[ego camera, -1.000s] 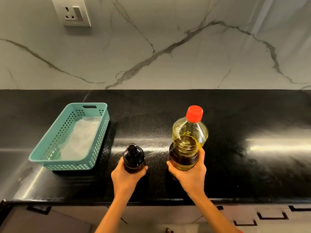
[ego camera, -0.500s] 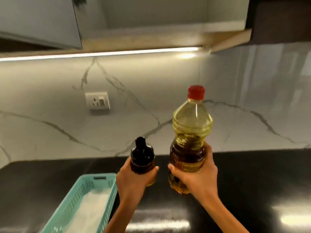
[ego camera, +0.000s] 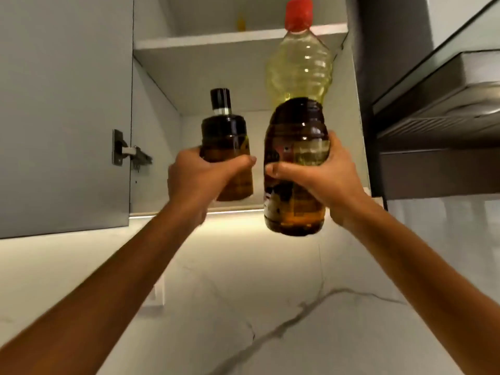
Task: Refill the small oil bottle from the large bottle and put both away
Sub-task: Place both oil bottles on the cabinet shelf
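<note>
**Q:** What does this view show, and where are the two bottles?

**A:** It looks upward at an open wall cabinet (ego camera: 155, 117). Both my arms are raised in front of it. My left hand (ego camera: 200, 180) grips the small oil bottle (ego camera: 224, 131) round its lower body, fingers and thumb curled about it. That bottle is dark, upright and has a black cap. My right hand (ego camera: 324, 180) wraps the middle of the large bottle (ego camera: 297, 77), with the thumb lying across its dark label. It is upright too, with a red cap (ego camera: 299, 13) and yellow oil in its clear upper part. The bottles hang side by side, near each other but apart, in the air before the cabinet's lower compartment.

**Q:** Which step is this?

**A:** The putting away, I judge. Both bottles are capped, so the refill looks done. Neither bottle rests on anything yet.

**Q:** What does the next move need?

**A:** I need to lift each base over the cabinet's front edge, push the bottle inward and set it down before letting go. In this view the large bottle's cap reaches as high as the upper shelf (ego camera: 205, 40), so I cannot tell whether it will fit upright. It may need tilting. The door (ego camera: 65, 104) stands open on my left.
</note>
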`<move>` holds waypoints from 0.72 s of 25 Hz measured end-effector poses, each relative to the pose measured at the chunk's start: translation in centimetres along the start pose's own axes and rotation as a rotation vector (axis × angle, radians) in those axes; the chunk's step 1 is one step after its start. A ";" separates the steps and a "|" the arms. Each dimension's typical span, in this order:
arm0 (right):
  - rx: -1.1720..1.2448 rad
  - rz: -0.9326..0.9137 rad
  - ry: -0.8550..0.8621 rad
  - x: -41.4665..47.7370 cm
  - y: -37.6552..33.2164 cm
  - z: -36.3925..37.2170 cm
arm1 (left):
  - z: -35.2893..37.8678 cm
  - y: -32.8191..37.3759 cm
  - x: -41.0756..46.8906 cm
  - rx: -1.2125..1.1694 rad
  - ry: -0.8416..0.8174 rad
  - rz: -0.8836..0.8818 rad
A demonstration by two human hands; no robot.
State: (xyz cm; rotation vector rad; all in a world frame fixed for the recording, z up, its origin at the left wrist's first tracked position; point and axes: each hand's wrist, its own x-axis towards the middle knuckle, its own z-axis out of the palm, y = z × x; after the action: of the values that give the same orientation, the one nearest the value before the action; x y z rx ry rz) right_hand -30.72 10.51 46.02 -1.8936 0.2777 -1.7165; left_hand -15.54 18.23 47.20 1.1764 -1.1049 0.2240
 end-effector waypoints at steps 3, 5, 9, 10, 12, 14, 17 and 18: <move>0.063 0.017 0.015 4.9 -0.7 -0.7 | 1.7 1.8 4.3 0.009 0.008 0.036; 0.082 0.060 0.017 7.4 -0.4 -0.8 | 3.1 1.6 6.2 0.033 0.032 0.011; 0.064 0.156 -0.024 10.9 2.1 -0.5 | 5.4 -1.9 7.9 0.026 0.024 -0.106; 0.045 0.177 -0.037 11.5 2.9 -0.4 | 5.7 -2.8 8.1 0.033 0.023 -0.127; 0.022 0.219 -0.063 12.4 4.4 -0.1 | 6.1 -4.4 8.6 0.055 0.033 -0.157; 0.019 0.245 -0.084 13.1 5.7 0.0 | 6.2 -5.7 9.1 0.090 0.052 -0.177; 0.041 0.270 -0.091 13.9 7.8 0.6 | 6.3 -7.3 9.8 0.129 0.055 -0.171; 0.039 0.265 -0.088 14.1 8.3 0.8 | 6.3 -7.7 9.9 0.130 0.052 -0.161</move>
State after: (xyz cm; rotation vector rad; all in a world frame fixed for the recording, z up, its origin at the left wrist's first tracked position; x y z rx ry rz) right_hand -26.00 -3.23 53.51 -1.8081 0.4363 -1.4495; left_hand -9.25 6.00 49.96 1.3613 -0.9563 0.2033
